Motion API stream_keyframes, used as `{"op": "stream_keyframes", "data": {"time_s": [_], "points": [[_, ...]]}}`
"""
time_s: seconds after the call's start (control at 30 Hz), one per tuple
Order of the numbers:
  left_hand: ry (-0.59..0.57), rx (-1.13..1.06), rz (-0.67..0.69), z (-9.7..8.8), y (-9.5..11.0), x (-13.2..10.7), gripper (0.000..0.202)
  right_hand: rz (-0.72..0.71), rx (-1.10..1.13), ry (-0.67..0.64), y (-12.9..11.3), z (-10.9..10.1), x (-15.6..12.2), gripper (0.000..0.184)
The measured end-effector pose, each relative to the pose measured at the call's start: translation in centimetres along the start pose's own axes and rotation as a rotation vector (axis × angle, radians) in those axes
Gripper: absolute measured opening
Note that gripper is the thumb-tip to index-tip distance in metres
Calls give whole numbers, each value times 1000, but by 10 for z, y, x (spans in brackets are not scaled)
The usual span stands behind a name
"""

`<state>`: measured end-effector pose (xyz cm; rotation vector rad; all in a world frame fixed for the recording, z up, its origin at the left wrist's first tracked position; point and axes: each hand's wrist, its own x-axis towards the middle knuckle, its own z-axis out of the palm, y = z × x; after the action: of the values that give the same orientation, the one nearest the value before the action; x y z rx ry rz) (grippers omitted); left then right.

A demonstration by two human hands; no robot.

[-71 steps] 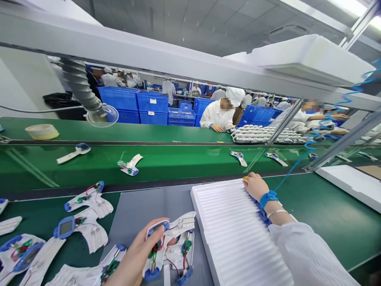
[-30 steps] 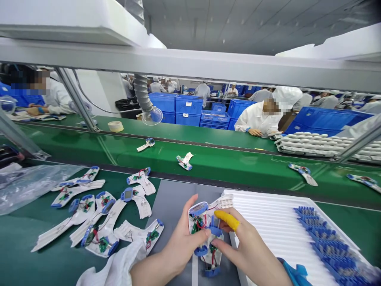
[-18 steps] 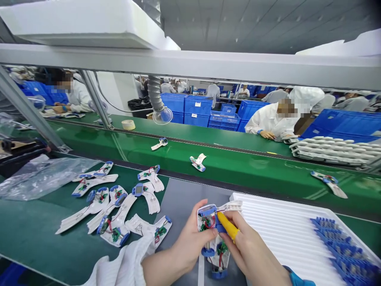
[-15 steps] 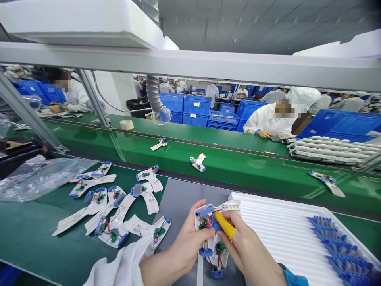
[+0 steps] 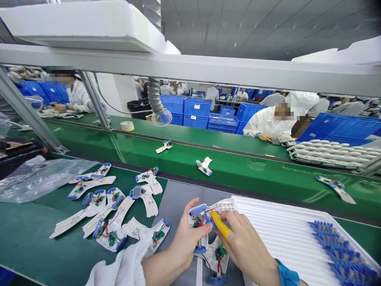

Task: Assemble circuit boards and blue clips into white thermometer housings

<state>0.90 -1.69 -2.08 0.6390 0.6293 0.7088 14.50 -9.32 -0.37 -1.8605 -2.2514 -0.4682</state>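
Hands (image 5: 187,238) partly hide the white housing (image 5: 200,219) and a blue piece (image 5: 210,218)

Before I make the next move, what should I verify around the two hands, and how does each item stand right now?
1. Left hand gripping the open device half: ok.
2. Right hand at the small blue part, yellow finger cover on: ok.
3. Small blue part fully seated: cannot tell, fingers hide much of it.
4. Second device half, below the first, resting on the grey mat: cannot tell; contact is hidden.
5. More blue parts in the white tray: ok.
6. Blue wristband on the right wrist: ok.
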Motion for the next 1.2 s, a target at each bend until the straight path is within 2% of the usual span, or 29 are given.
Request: {"op": "stream_keyframes", "data": {"time_s": [0.2,0.33,0.43,0.6,0.77,0.9,0.97,1.03,1.07,1.13,1.2], "points": [[-36,67,1,-2,2,7,78,54,169,-35,4,-4,2,27],[-51,172,30,-2,3,8,75,76,238,-161,6,-12,12,20],[-66,165,15,-2,4,6,74,36,278,-132,9,-12,14,17],[-36,41,5,-1,2,3,69,-90,109,38,8,-2,8,15],[15,111,54,-7,0,10,66,-28,-52,-5,0,-5,12,8],[10,169,44,-10,5,17,71,14,150,-64,10,-13,21,10],[6,165,29,-11,9,18,73,38,310,6,24,-15,23,21],[0,164,10,-13,13,16,74,126,424,92,38,-16,25,33],[-8,167,0,-15,15,14,75,184,470,87,43,-17,27,36],[-56,210,-14,-17,19,14,78,264,578,-65,50,-20,32,37],[-149,393,12,-18,25,21,77,284,691,-248,55,-22,40,35]]}}
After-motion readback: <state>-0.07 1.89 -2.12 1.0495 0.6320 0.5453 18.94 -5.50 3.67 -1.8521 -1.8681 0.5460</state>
